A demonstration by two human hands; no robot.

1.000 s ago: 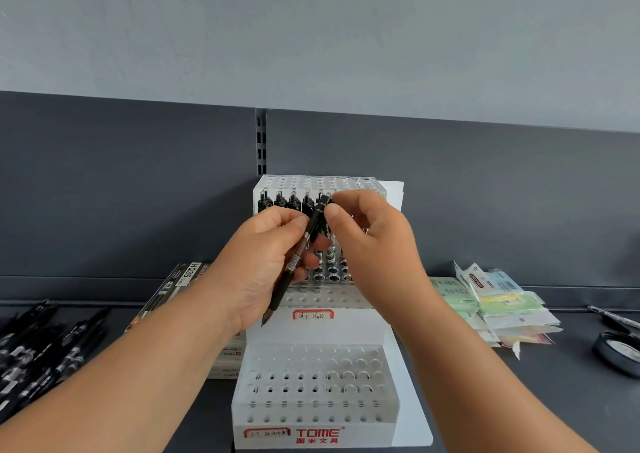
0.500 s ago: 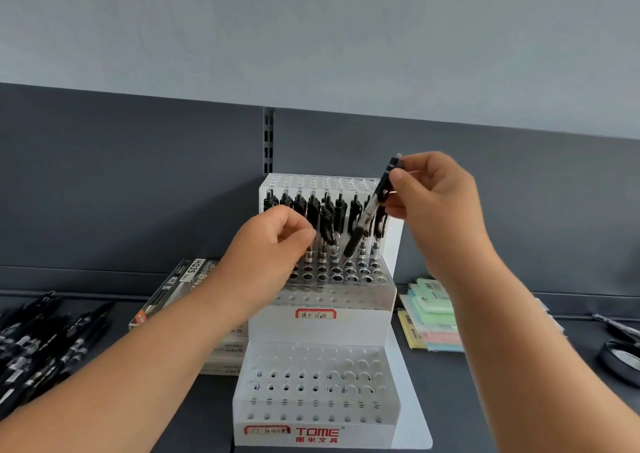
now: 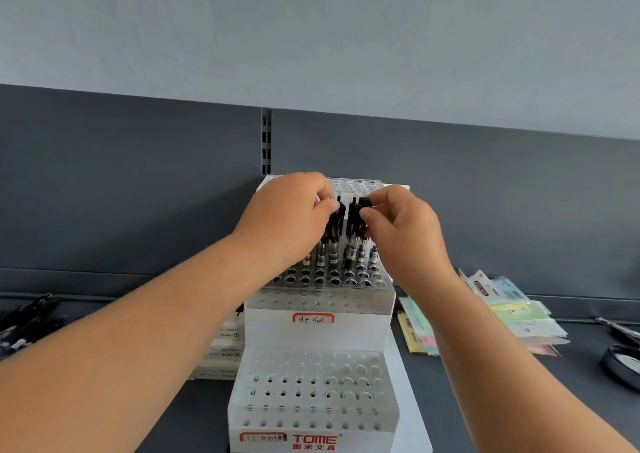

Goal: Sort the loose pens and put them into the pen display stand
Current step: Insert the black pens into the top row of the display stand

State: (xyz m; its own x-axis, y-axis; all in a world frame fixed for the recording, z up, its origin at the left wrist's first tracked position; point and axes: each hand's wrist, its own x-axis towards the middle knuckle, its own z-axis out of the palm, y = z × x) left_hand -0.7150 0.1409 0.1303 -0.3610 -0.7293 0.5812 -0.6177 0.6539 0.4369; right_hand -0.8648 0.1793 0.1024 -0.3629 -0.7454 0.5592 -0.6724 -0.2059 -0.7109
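Black pens (image 3: pixel 332 255) are stood in the middle step of the pen display stand (image 3: pixel 318 328), at 6 o'clock. Their tops are pinched by the left hand (image 3: pixel 287 217) at 11 o'clock and the right hand (image 3: pixel 401 231) at 1 o'clock.

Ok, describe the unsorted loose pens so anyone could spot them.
Start at the white tiered pen display stand. Go left, past the stacked boxes, to the picture's edge: the loose pens lie in a black heap, not upright in holes.
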